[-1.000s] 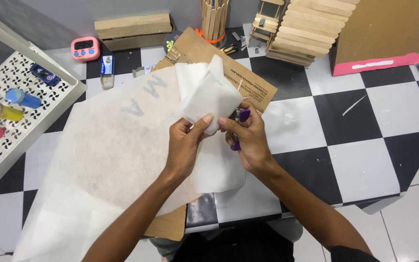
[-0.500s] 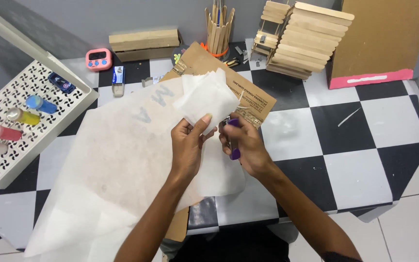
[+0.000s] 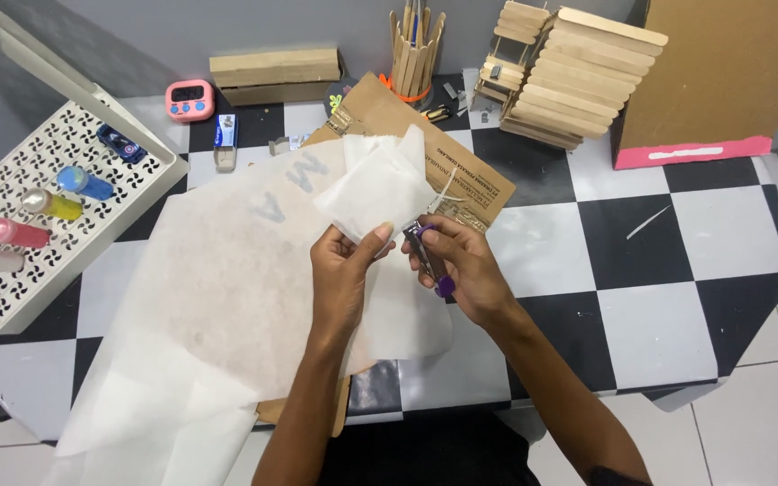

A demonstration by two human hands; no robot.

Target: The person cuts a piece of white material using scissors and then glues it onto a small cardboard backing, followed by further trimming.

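Head camera shows your right hand (image 3: 465, 270) closed around purple-handled scissors (image 3: 429, 256), fingers through the loops, blades pointing up toward the paper edge. Your left hand (image 3: 342, 270) pinches a raised flap of the thin white paper (image 3: 218, 288) between thumb and fingertips, just beside the scissors. Whether the blades are parted cannot be told. The sheet spreads across the desk's near-left part and hangs over its near edge, grey letters showing through it. Under it lies a brown cardboard piece (image 3: 461, 175), reaching toward the desk's middle. At the far edge stand a cup of wooden sticks (image 3: 414, 45), a stick-built model (image 3: 569, 76), a wooden block (image 3: 276, 72) and a pink timer (image 3: 190, 99). A white perforated tray (image 3: 47, 153) with small paint bottles (image 3: 47, 205) sits off the left edge.
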